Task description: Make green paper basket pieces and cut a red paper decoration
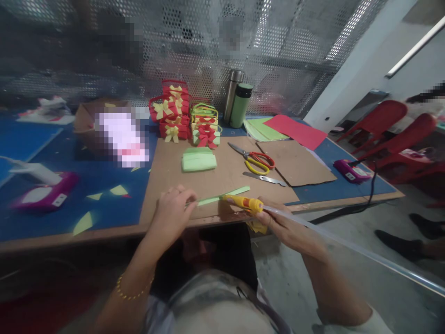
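Between the thumb and fingers of my left hand (174, 209) is the near end of a narrow light green paper strip (239, 190), low over the brown cardboard sheet (167, 171). My right hand (283, 227) is wrapped round a yellow glue gun (243, 202), whose nozzle points left at the strip. I cannot tell whether the nozzle touches the paper. A long transparent glue stick (347, 245) runs out of the gun's back toward the lower right. Beyond my hands lies a folded light green paper piece (199, 161) on the cardboard.
Scissors (255, 157) and a metal blade (264, 179) lie right of centre. Red paper boxes with bows (174, 113), green ones (206, 127) and two flasks (241, 106) stand behind. Coloured sheets (295, 131), a smaller cardboard (295, 162) and purple power sockets (352, 170) are rightward.
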`<state>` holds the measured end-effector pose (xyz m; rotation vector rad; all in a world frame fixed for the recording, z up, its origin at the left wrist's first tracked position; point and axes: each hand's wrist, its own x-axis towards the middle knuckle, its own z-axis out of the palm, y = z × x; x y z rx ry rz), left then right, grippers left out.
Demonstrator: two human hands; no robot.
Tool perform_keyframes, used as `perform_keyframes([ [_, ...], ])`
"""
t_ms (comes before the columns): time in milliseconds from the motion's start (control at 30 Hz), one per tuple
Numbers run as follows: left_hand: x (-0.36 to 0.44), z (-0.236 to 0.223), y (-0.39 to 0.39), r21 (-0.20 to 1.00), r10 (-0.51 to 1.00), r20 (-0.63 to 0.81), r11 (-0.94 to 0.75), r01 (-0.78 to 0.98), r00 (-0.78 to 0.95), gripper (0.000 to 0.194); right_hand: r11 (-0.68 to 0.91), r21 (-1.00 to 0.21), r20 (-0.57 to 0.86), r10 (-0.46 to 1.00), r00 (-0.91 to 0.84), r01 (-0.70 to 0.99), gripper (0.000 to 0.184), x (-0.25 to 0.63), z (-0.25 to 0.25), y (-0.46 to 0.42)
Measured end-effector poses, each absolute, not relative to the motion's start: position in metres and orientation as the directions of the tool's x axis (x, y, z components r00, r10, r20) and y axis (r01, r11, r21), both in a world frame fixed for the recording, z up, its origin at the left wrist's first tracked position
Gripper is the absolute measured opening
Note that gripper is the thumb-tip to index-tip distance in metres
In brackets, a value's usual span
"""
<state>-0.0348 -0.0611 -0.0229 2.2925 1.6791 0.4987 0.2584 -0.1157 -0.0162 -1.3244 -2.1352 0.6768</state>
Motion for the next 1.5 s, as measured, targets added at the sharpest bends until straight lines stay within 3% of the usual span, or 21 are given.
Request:
perform_keyframes([
  [133, -0.036, -0.022, -0.065, 0.360, 0.962, 0.118, -0.273, 0.892, 0.247, 0.010, 0.448, -0.689, 0.189, 0.870, -0.455, 0.570, 0.039, 0.238, -0.013, -0.112],
  [500, -0.060, -0.019, -0.073, 0.436, 0.971, 0.146, -0.233, 0.869, 0.188, 0.016, 0.441, -0.664, 0.186, 0.879, -0.438, 0.604, 0.042, 0.234, -0.012, -0.111],
  [767, -0.058, -0.021, -0.073, 0.476, 0.978, 0.139, -0.202, 0.856, 0.154, 0.010, 0.502, -0.703, 0.207, 0.822, -0.530, 0.504, 0.037, 0.211, -0.013, -0.106],
  [933, -0.059, -0.021, -0.074, 0.475, 0.977, 0.144, -0.210, 0.855, 0.160, 0.015, 0.497, -0.659, 0.209, 0.842, -0.498, 0.565, 0.038, 0.213, -0.012, -0.108],
  [1500, -0.062, -0.017, -0.075, 0.497, 0.965, 0.130, -0.261, 0.827, 0.226, 0.019, 0.527, -0.686, 0.228, 0.811, -0.539, 0.502, 0.036, 0.195, -0.015, -0.103],
])
